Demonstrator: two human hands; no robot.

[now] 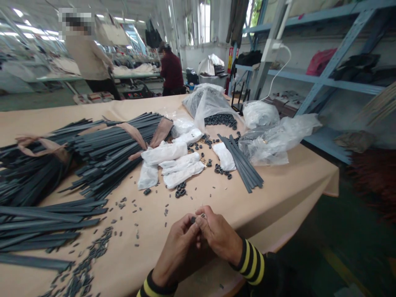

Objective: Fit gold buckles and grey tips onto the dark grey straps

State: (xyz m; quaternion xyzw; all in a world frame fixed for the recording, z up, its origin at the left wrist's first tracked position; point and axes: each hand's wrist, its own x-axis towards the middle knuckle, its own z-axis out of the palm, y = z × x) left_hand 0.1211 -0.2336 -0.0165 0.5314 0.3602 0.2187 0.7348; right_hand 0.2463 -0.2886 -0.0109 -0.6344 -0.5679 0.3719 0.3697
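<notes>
Close together near the table's front edge, my left hand [182,239] and my right hand [218,235] are both closed in a pinch. A small dark piece [193,220], like one of the loops on the table, shows between the left thumb and fingers. The right thumb presses beside it, and a pale bit shows at the right fingertips; what it is I cannot make out. Beyond my hands lie dark strap loops [181,189] and white-wrapped bundles [182,169] with gold-coloured metal parts [204,163] at one end.
Tied bundles of dark strips [114,144] and loose strips [40,222] cover the left side, with scattered offcuts [93,255]. More strips [243,163] lie at right. Behind stand an open bag of loops [210,103] and a plastic bag [278,138]. Two people [171,70] are farther back.
</notes>
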